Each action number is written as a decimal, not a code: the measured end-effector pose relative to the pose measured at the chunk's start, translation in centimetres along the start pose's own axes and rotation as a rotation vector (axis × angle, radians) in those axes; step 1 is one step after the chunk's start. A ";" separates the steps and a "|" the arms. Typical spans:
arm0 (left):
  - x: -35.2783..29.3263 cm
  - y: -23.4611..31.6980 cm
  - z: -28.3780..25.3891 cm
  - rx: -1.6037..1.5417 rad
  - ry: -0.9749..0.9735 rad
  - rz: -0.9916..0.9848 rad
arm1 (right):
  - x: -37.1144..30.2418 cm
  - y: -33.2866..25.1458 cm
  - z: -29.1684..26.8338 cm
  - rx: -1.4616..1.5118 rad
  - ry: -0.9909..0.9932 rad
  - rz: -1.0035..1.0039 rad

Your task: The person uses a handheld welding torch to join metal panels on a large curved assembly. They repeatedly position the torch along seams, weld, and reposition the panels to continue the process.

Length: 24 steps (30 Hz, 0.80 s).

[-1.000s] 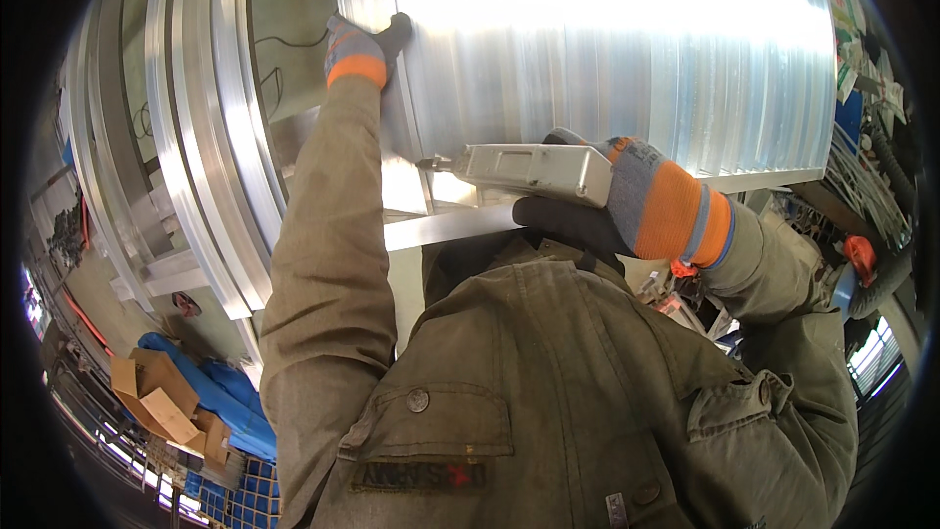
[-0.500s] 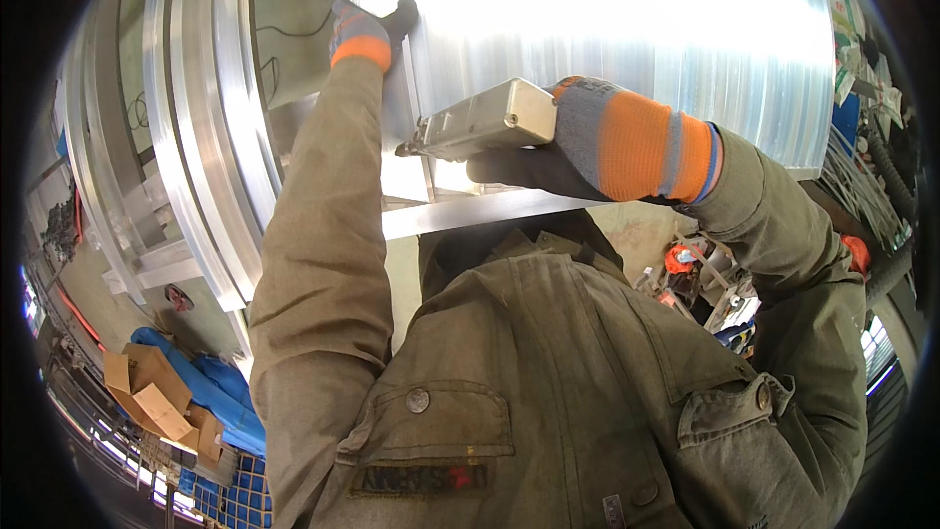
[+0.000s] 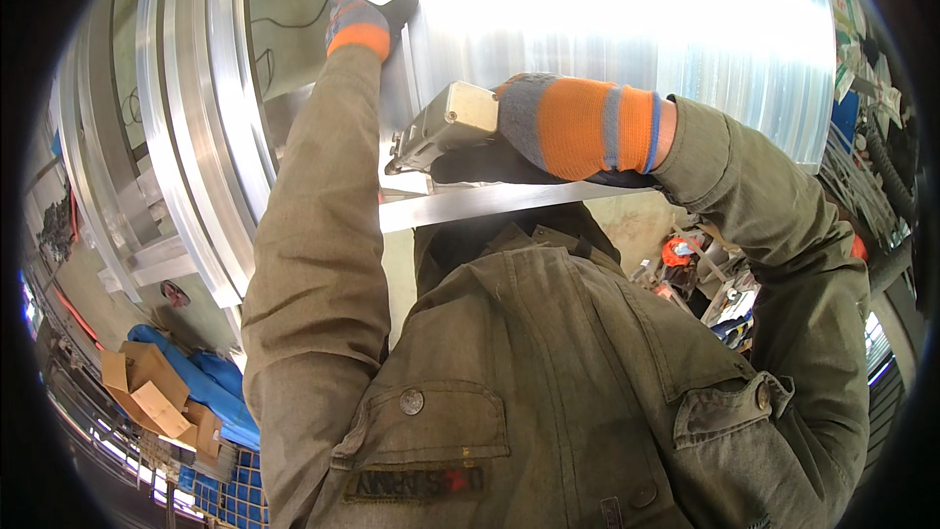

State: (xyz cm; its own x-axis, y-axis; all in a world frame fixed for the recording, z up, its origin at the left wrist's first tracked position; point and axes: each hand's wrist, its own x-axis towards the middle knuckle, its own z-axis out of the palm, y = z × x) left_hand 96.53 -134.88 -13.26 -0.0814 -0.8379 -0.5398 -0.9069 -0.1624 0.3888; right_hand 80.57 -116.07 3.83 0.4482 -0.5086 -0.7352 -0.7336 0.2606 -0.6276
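My left hand (image 3: 364, 22), in a grey and orange knit glove, reaches far forward. Its fingers curl over the left edge of a long silver metal profile (image 3: 390, 103), the thumb lying across the top. My right hand (image 3: 578, 129), gloved alike, is closed around a boxy silver metal tool (image 3: 452, 122) whose exact kind I cannot make out. The tool's narrow end points left, close to the profile's near end, beside my left forearm. Beyond both hands, side by side, lie several shiny metal profiles (image 3: 627, 59), partly washed out by glare.
More long metal bars (image 3: 196, 137) run along the left on a frame. Open cardboard boxes (image 3: 147, 387) and blue wrapped material (image 3: 211, 382) are at lower left. Thin rods and hoses (image 3: 867, 181) crowd the right side. An orange item (image 3: 678, 252) lies among clutter below.
My right hand has shifted left with the tool, which has turned so its narrow end dips more toward me. My left hand has barely moved.
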 end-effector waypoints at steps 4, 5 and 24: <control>0.3 -0.3 -0.1 -0.029 -0.046 0.026 | 1.2 -2.8 -0.7 0.062 -0.043 0.026; 0.4 -0.4 -0.1 -0.032 -0.054 0.028 | 1.8 -3.7 -0.8 0.117 -0.058 0.063; 0.3 -0.1 0.6 0.038 0.060 0.023 | 8.4 4.2 4.5 -0.309 0.082 -0.370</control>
State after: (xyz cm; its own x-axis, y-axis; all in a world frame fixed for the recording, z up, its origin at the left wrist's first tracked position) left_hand 96.39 -134.76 -13.92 -0.0788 -0.8709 -0.4851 -0.9203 -0.1235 0.3712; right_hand 83.52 -115.57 -6.10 0.6748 -0.5873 -0.4468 -0.6558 -0.1996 -0.7281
